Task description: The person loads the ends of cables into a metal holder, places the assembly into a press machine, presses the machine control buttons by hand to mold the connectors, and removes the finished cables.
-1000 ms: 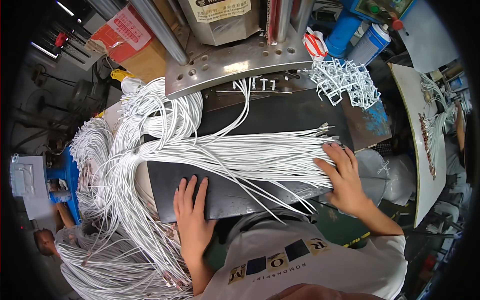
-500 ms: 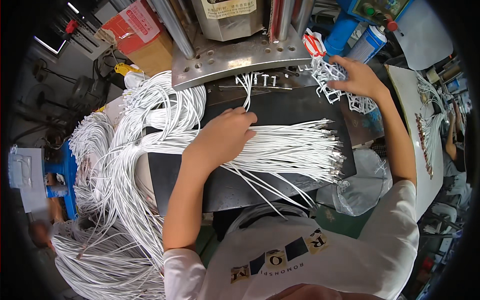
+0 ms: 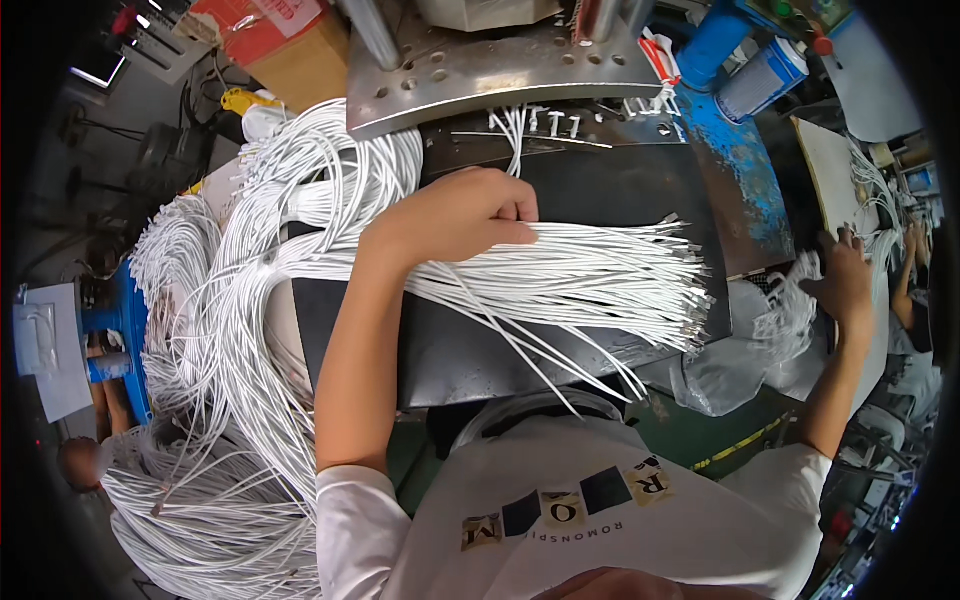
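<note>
My left hand [image 3: 465, 212] is curled over the upper side of a thick bundle of white cables [image 3: 600, 285], thumb and fingers closed on cables. The bundle lies across a black board [image 3: 640, 185], its metal-tipped ends to the right. Behind the hand, a few white cables [image 3: 514, 140] run under the machine's steel plate [image 3: 500, 85]. Off to the right, my right hand [image 3: 845, 285] has its fingers apart. Just left of it, blurred white plastic scraps [image 3: 790, 310] are at a clear plastic bag [image 3: 715, 380], apparently out of the hand.
More white cables [image 3: 230, 350] are heaped at the left, down to the lower corner. A cardboard box [image 3: 300, 65] stands back left. A blue-and-white spray can [image 3: 762, 80] stands back right. Small white T-shaped pieces [image 3: 555, 122] lie by the plate's front edge.
My right hand has moved from the machine's right side toward me and right, carrying the white plastic scraps to the bag, and has opened. My left hand stays on the cables.
</note>
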